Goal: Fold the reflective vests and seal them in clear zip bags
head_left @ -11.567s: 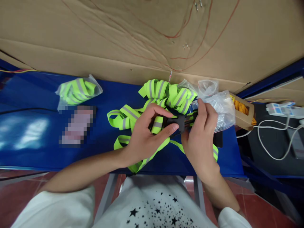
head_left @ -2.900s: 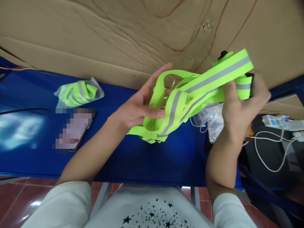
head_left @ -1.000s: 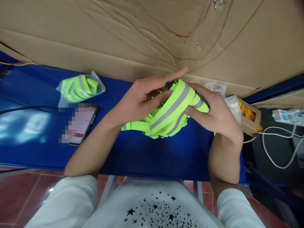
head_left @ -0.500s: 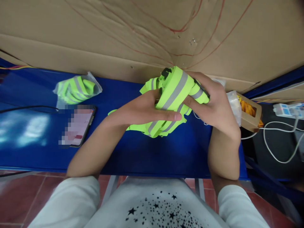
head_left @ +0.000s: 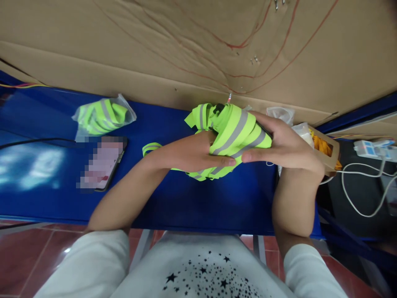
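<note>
A bundle of neon yellow-green reflective strap [head_left: 231,134] with grey stripes is gathered between both hands above the blue table. From the left, my left hand [head_left: 201,153] grips it, the thumb lying across its near side and the other fingers hidden in the folds. My right hand [head_left: 279,140] closes round its right end, thumb in front and fingers behind. The two thumb tips nearly meet. Black pieces, perhaps buckles, show at the top of the bundle. A loose loop of the strap [head_left: 151,147] sticks out beyond my left wrist.
On the blue table [head_left: 201,211] lie a clear bag of similar yellow-green strap [head_left: 104,116] and a phone [head_left: 104,163], both to the left. At right are a cardboard box [head_left: 330,151] with orange contents, clear plastic bags [head_left: 281,115] and a power strip [head_left: 374,149]. Brown paper [head_left: 155,49] backs the table.
My right hand has shifted slightly down and to the right, its thumb now nearer the left thumb. The top of the strap bundle sits lower and is folded over more.
</note>
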The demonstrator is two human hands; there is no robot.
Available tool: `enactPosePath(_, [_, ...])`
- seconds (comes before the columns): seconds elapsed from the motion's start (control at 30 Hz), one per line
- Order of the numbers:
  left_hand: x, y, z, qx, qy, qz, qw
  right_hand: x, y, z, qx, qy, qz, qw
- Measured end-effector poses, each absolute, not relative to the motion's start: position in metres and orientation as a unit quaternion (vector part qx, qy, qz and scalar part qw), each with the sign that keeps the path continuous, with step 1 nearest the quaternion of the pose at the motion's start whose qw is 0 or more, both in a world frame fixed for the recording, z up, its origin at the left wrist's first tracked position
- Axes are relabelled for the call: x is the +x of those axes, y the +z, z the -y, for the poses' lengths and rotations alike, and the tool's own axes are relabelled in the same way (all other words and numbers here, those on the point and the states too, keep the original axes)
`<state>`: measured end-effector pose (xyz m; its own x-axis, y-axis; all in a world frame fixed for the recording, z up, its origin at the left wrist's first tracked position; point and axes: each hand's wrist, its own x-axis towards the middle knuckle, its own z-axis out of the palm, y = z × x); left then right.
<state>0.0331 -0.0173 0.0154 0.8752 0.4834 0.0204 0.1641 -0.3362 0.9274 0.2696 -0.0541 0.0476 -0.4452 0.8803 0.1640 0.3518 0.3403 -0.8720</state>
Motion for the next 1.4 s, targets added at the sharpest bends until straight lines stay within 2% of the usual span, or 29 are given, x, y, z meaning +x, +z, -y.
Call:
enactPosePath(0.13, [0.027, 0.007, 0.006, 0.795, 0.089, -0.196, 0.568, 0.257, 0.039, 0.056, -0.447, 0.417, 0.706, 0.358])
enactPosePath(0.27, [0.032, 0.004, 0.006, 0.785, 0.115, -0.170, 0.584, 0.255, 0.030, 0.058, -0.432, 0.468, 0.639, 0.430])
enactPosePath(0.43, [0.041, 0.006, 0.016, 0.762, 0.226, -0.174, 0.582, 0.256, 0.032, 0.059, -0.441, 0.482, 0.613, 0.444])
enactPosePath(0.53, [0.041, 0.004, 0.019, 0.750, 0.231, -0.189, 0.590, 0.255, 0.027, 0.050, -0.455, 0.480, 0.611, 0.436])
enactPosePath(0.6, [0.040, 0.003, 0.018, 0.753, 0.234, -0.195, 0.584, 0.255, 0.023, 0.044, -0.475, 0.441, 0.620, 0.442])
enactPosePath(0.7, [0.040, 0.002, 0.014, 0.761, 0.241, -0.217, 0.561, 0.254, 0.024, 0.044, -0.513, 0.306, 0.656, 0.461])
enactPosePath(0.77, [0.041, 0.000, 0.011, 0.773, 0.227, -0.236, 0.543, 0.253, 0.028, 0.049, -0.523, 0.249, 0.685, 0.442])
enactPosePath(0.83, [0.042, -0.001, 0.010, 0.783, 0.209, -0.257, 0.527, 0.253, 0.032, 0.052, -0.517, 0.242, 0.712, 0.410])
enactPosePath(0.9, [0.042, -0.002, 0.010, 0.792, 0.185, -0.266, 0.517, 0.254, 0.030, 0.050, -0.504, 0.269, 0.723, 0.387])
enactPosePath(1.0, [0.041, -0.002, 0.009, 0.796, 0.172, -0.262, 0.517, 0.261, 0.020, 0.039, -0.483, 0.383, 0.700, 0.360])
enactPosePath(1.1, [0.042, -0.001, 0.010, 0.762, 0.169, -0.246, 0.574, 0.265, 0.013, 0.033, -0.485, 0.458, 0.654, 0.357])
enactPosePath(1.27, [0.055, -0.010, 0.020, 0.530, 0.152, -0.201, 0.810, 0.263, 0.021, 0.040, -0.513, 0.401, 0.626, 0.430])
enactPosePath(1.4, [0.064, -0.018, 0.031, 0.444, 0.157, -0.188, 0.862, 0.267, 0.030, 0.046, -0.514, 0.395, 0.608, 0.457])
